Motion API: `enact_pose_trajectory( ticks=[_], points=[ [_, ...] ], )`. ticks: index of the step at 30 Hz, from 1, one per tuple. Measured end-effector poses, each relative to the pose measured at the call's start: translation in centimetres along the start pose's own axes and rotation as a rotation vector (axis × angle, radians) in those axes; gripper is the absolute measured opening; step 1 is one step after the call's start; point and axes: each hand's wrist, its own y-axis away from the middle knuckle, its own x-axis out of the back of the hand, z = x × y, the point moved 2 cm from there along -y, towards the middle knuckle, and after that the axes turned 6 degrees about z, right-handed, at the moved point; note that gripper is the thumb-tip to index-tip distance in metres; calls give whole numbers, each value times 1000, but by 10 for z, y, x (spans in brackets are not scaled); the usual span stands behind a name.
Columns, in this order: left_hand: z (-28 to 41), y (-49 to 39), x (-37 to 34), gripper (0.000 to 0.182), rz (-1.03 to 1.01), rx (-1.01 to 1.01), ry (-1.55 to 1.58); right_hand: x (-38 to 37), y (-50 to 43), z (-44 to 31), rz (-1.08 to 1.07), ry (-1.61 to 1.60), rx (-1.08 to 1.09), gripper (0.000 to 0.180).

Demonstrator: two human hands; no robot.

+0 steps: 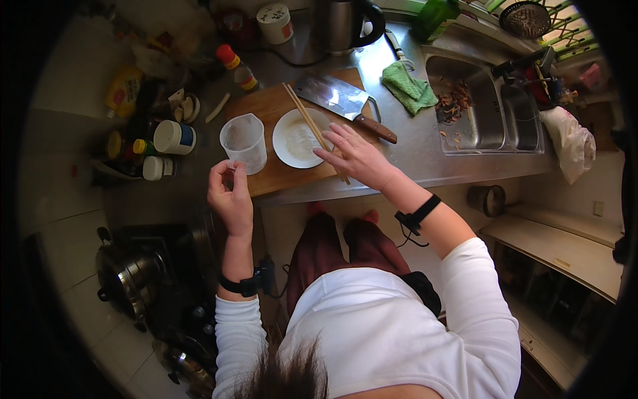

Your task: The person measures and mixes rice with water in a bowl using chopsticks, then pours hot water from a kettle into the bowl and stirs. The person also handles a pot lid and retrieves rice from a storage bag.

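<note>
My left hand point(230, 197) pinches the near side of a translucent plastic measuring cup point(244, 142), around what looks like its handle. The cup stands on the left part of a wooden cutting board point(271, 182). Right of it lies a white plate point(285, 158) with a thin layer of pale, wet-looking stuff in it. A pair of wooden chopsticks point(305, 113) rests slantwise across the plate's right side. My right hand point(361, 157) is over the plate's right rim and the chopsticks' lower part, fingers apart; whether it touches them I cannot tell. Behind the plate lies a cleaver point(334, 95) with a wooden handle.
A green cloth point(408, 87) lies beside the steel sink point(486, 144), which holds peelings point(453, 102). An electric kettle point(339, 25) and a red-capped bottle point(238, 67) stand behind the board. Jars point(174, 137) crowd the left, and pots point(124, 274) sit on the stove.
</note>
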Motion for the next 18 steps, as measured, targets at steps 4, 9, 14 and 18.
enact_pose_trajectory(
  ticks=[4,9,14,18],
  points=[
    [35,25,-35,9,-82,-77,25,56,31,-5,108,131,-115,39],
    [82,100,-137,10,-312,-29,167,130,116,-10,307,-16,-318,39],
    [121,217,-261,10,-555,131,439,218,207,-4,492,-29,-597,31],
    [164,300,-356,11,-809,161,587,277,281,22,628,72,-817,30]
  ],
)
